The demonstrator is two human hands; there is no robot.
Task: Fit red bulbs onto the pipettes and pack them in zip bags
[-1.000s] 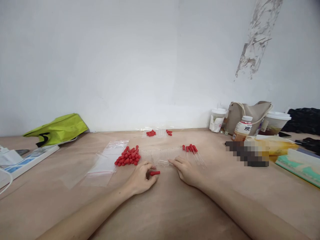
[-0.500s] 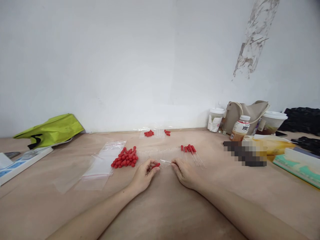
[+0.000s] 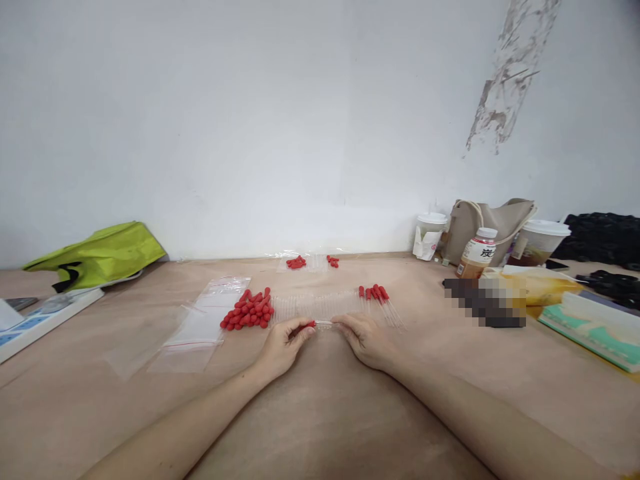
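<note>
Between finger and thumb my left hand [image 3: 286,343] pinches a red rubber bulb [image 3: 311,324], its open end facing right. A clear glass tube [image 3: 324,323] is gripped by my right hand [image 3: 364,339], and its left end meets the mouth of the bulb. How deep the tube sits I cannot tell. Just beyond both hands lies a row of loose glass tubes [image 3: 315,305]. A heap of red bulbs [image 3: 249,311] is left of the row. To the right rest several droppers [image 3: 381,295], glass tubes with red bulbs on their ends.
Clear zip bags [image 3: 195,327] lie left of the bulb heap. Small bags with red bulbs [image 3: 296,263] are by the wall. At far left are a yellow-green bag [image 3: 105,257] and a power strip [image 3: 55,320]. Right stand a cup [image 3: 429,235], a bottle [image 3: 477,253] and a tissue pack [image 3: 593,330].
My hands have come closer together. The glass tube has moved left, from a small gap away to contact with the red bulb.
</note>
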